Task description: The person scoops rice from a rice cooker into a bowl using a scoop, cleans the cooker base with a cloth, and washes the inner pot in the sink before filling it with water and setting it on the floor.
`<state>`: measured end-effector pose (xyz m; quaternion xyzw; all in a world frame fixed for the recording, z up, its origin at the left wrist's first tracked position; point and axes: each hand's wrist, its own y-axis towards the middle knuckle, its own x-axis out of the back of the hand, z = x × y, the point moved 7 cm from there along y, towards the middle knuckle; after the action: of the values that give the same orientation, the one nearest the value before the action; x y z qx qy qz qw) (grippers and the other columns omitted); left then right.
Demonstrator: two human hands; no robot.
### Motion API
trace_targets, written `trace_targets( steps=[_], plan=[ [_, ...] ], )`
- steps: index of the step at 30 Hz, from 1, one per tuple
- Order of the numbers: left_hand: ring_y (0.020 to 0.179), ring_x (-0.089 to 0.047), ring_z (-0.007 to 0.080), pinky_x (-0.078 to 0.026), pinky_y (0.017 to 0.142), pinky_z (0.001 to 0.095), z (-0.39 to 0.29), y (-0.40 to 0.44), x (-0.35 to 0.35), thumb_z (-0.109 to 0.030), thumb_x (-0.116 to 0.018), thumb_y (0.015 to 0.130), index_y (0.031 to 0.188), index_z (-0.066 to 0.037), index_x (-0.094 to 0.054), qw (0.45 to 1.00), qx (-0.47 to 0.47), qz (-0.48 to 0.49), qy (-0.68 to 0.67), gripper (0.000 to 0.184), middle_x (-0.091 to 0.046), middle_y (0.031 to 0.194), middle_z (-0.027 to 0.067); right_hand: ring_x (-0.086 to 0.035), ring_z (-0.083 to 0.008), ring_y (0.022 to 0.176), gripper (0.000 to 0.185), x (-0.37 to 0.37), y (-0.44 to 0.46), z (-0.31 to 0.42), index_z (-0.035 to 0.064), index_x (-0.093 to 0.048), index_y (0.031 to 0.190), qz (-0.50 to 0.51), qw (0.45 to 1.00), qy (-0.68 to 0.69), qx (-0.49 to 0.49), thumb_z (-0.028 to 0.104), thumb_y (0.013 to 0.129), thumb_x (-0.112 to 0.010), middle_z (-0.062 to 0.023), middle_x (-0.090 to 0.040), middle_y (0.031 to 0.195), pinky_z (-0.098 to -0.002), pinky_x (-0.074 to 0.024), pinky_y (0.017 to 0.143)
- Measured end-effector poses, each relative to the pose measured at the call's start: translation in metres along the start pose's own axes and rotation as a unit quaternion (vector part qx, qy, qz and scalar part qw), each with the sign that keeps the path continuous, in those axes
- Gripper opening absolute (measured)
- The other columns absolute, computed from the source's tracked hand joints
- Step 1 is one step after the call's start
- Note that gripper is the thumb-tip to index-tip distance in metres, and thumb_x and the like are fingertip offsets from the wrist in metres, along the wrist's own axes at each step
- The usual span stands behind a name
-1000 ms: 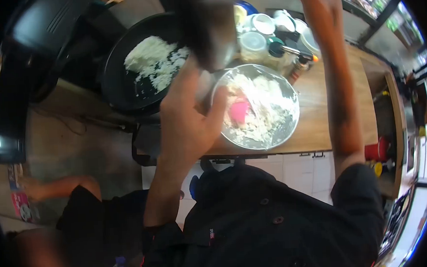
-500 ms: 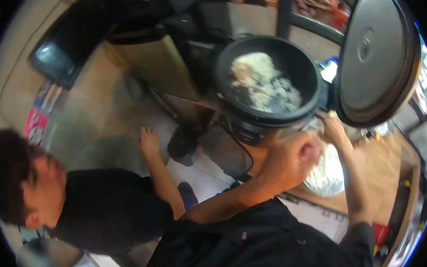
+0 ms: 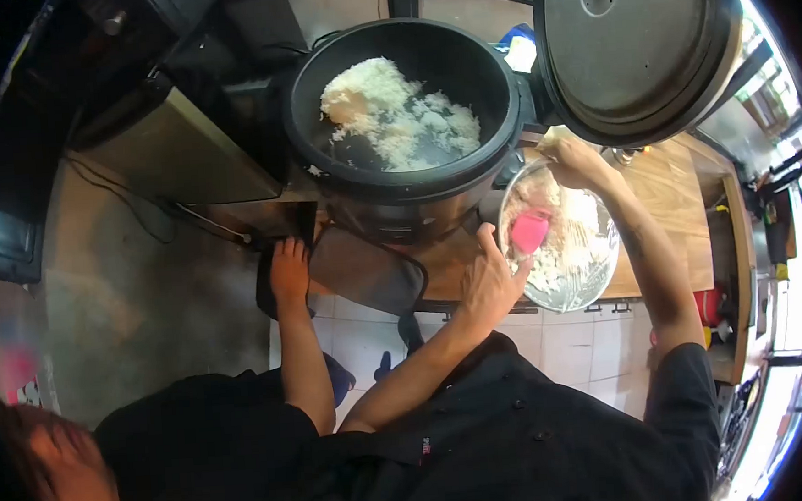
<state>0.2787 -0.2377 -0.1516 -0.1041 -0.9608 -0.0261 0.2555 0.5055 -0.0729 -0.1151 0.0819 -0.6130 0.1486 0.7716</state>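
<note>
While the bowl (image 3: 608, 238) sits on the wooden counter (image 3: 673, 202), the left hand (image 3: 491, 289) is beside its near left rim, with the fingers open and apart and the thumb closest to the rim; whether it touches the bowl, I cannot tell. The right hand (image 3: 575, 161) is at the bowl's far rim, with its fingers bent; what they grip, if anything, I cannot tell. Inside the bowl, a pink spatula head (image 3: 530, 232) lies in pale, crumbly food (image 3: 571, 249), just beside the left thumb. To the left stands a black cooker (image 3: 406, 188) with white rice (image 3: 378, 96) inside, its round lid (image 3: 632, 43) raised on the right. Farther left, near the cooker, is a co-worker's hand (image 3: 290, 274)
</note>
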Motion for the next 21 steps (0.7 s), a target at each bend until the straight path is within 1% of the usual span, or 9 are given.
trace_targets(
  steps=[2, 6, 8, 9, 10, 12, 14, 16, 21],
  plan=[
    [0.097, -0.069, 0.0558, -0.055, 0.086, 0.0610, 0.018, -0.009, -0.024, -0.030, -0.064, 0.099, 0.141, 0.006, -0.050, 0.999, 0.041, 0.028, -0.002, 0.057, -0.071, 0.108, 0.0368, -0.069, -0.0434, 0.113, 0.044, 0.007, -0.008, -0.001, 0.0132, -0.075, 0.129, -0.041, 0.997, 0.020, 0.062, 0.002, 0.089, -0.061, -0.0251, -0.074, 0.115, -0.0500, -0.0546, 0.096],
    [0.110, -0.068, 0.0535, -0.051, 0.098, 0.0553, 0.051, -0.022, -0.060, -0.020, -0.055, 0.098, 0.135, 0.012, -0.053, 0.989, 0.096, 0.055, -0.096, 0.049, -0.070, 0.114, 0.0375, -0.073, -0.0451, 0.096, 0.026, 0.004, -0.027, -0.030, 0.0046, -0.077, 0.116, -0.046, 0.996, -0.005, -0.078, 0.007, 0.095, -0.063, -0.0266, -0.075, 0.098, -0.0523, -0.0566, 0.086],
    [0.113, -0.067, 0.0520, -0.050, 0.100, 0.0526, 0.023, -0.036, -0.049, -0.016, -0.053, 0.098, 0.136, 0.012, -0.054, 0.990, 0.111, 0.024, -0.086, 0.047, -0.068, 0.118, 0.0383, -0.074, -0.0424, 0.095, 0.027, 0.005, -0.035, -0.044, 0.0044, -0.078, 0.117, -0.111, 0.992, 0.035, -0.048, 0.006, 0.094, -0.063, -0.0267, -0.075, 0.099, -0.0496, -0.0577, 0.086],
    [0.107, -0.066, 0.0566, -0.050, 0.095, 0.0575, 0.019, -0.041, -0.052, -0.019, -0.051, 0.098, 0.120, 0.010, -0.062, 0.988, 0.027, -0.081, -0.131, 0.038, -0.068, 0.110, 0.0414, -0.075, -0.0402, 0.097, 0.028, 0.009, -0.040, -0.048, 0.0067, -0.080, 0.115, -0.125, 0.989, 0.058, -0.062, 0.007, 0.090, -0.067, -0.0250, -0.077, 0.101, -0.0488, -0.0586, 0.088],
    [0.107, -0.065, 0.0567, -0.049, 0.095, 0.0571, 0.040, -0.038, -0.066, -0.018, -0.050, 0.099, 0.119, 0.010, -0.061, 0.992, 0.067, -0.054, -0.097, 0.036, -0.068, 0.109, 0.0403, -0.076, -0.0381, 0.099, 0.029, 0.003, -0.039, -0.058, 0.0090, -0.081, 0.112, -0.137, 0.984, 0.083, -0.074, 0.007, 0.085, -0.072, -0.0233, -0.078, 0.102, -0.0480, -0.0595, 0.089],
    [0.106, -0.065, 0.0562, -0.049, 0.095, 0.0573, 0.052, -0.041, -0.074, -0.018, -0.050, 0.099, 0.119, 0.009, -0.061, 0.988, 0.051, -0.094, -0.114, 0.035, -0.068, 0.110, 0.0388, -0.077, -0.0356, 0.102, 0.041, 0.001, -0.048, -0.069, 0.0076, -0.079, 0.121, -0.146, 0.975, 0.147, -0.080, -0.004, 0.086, -0.061, -0.0214, -0.079, 0.110, -0.0441, -0.0595, 0.090],
    [0.107, -0.065, 0.0555, -0.049, 0.095, 0.0565, 0.040, -0.048, -0.067, -0.018, -0.050, 0.100, 0.118, 0.009, -0.061, 0.990, 0.076, -0.085, -0.079, 0.035, -0.069, 0.109, 0.0372, -0.075, -0.0186, 0.099, 0.031, -0.027, -0.045, -0.099, 0.0004, -0.077, 0.124, -0.106, 0.949, 0.273, -0.116, 0.005, 0.094, -0.072, -0.0153, -0.081, 0.110, -0.0328, -0.0584, 0.088],
    [0.109, -0.065, 0.0544, -0.049, 0.095, 0.0558, 0.034, -0.052, -0.064, -0.018, -0.049, 0.099, 0.116, 0.010, -0.062, 0.989, 0.055, -0.101, -0.097, 0.035, -0.069, 0.110, 0.0365, -0.072, -0.0143, 0.096, 0.032, -0.043, -0.052, -0.109, -0.0032, -0.077, 0.123, -0.087, 0.903, 0.396, -0.141, 0.015, 0.096, -0.078, -0.0156, -0.081, 0.108, -0.0299, -0.0575, 0.086],
    [0.107, -0.066, 0.0539, -0.051, 0.094, 0.0539, 0.058, -0.060, -0.080, -0.015, -0.048, 0.096, 0.119, 0.010, -0.063, 0.988, 0.106, -0.081, -0.073, 0.037, -0.069, 0.111, 0.0371, -0.074, -0.0232, 0.106, 0.050, -0.058, -0.070, -0.096, -0.0032, -0.070, 0.134, -0.069, 0.919, 0.359, -0.150, 0.022, 0.093, -0.083, -0.0221, -0.077, 0.119, -0.0324, -0.0576, 0.091]
  ],
)
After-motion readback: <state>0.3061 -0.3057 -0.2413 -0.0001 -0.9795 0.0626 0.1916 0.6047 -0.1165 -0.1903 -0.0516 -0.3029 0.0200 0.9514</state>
